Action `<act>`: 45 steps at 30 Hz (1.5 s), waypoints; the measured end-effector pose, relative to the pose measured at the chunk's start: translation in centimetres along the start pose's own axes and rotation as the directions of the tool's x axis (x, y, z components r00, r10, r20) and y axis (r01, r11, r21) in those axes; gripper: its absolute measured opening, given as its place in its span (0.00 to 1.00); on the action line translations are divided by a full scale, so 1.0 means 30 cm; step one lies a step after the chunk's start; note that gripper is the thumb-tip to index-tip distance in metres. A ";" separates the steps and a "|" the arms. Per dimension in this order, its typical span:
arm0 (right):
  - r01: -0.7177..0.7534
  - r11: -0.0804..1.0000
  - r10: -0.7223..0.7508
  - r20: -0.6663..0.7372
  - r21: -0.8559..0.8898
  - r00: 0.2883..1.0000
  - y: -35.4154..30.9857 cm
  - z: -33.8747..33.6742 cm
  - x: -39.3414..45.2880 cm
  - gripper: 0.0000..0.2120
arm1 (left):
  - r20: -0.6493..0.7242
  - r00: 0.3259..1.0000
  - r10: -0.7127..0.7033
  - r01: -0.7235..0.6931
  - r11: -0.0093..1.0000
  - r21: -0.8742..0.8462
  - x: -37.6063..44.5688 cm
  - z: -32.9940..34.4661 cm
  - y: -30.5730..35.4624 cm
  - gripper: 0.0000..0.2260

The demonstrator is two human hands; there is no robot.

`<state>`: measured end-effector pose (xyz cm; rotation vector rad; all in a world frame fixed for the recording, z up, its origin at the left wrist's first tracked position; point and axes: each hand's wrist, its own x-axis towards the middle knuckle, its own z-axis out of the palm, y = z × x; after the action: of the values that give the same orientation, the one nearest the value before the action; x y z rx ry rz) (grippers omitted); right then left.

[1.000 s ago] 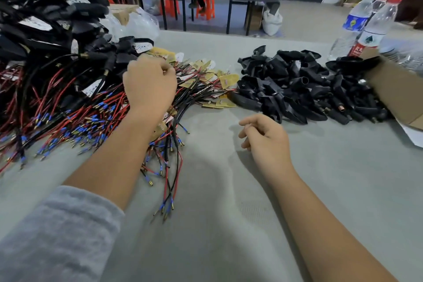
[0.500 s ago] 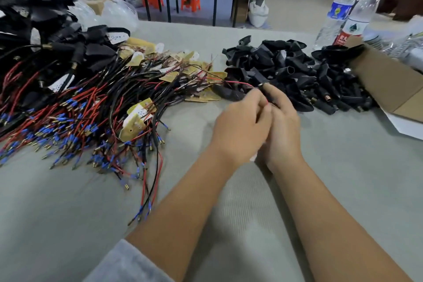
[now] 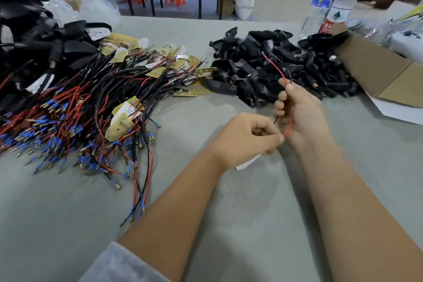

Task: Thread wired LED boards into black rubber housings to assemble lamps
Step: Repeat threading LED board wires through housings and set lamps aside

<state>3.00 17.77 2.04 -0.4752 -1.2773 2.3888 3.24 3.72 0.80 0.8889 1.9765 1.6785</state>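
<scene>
Fingers of my right hand (image 3: 302, 114) were curled round a thin red-and-black wire pair (image 3: 275, 68); my left hand (image 3: 249, 137) pinched its lower end, a white LED board (image 3: 248, 163) showing beneath. Not yet threaded, I judged: no housing was in either hand. Loose black rubber housings (image 3: 270, 62) lay heaped just beyond; unused wired yellow boards (image 3: 128, 89) at left; finished black lamps (image 3: 34, 43) stacked far left. Much remained.
</scene>
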 end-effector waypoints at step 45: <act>0.213 0.719 -0.258 0.030 -0.662 0.966 0.088 0.041 -0.007 0.20 | -0.382 0.904 -0.191 0.097 0.963 -0.251 0.054 -0.127 -0.065 0.05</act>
<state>2.15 15.44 0.51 -0.5330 -2.0163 1.6356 -0.86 1.95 -0.17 0.3181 1.9806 2.0736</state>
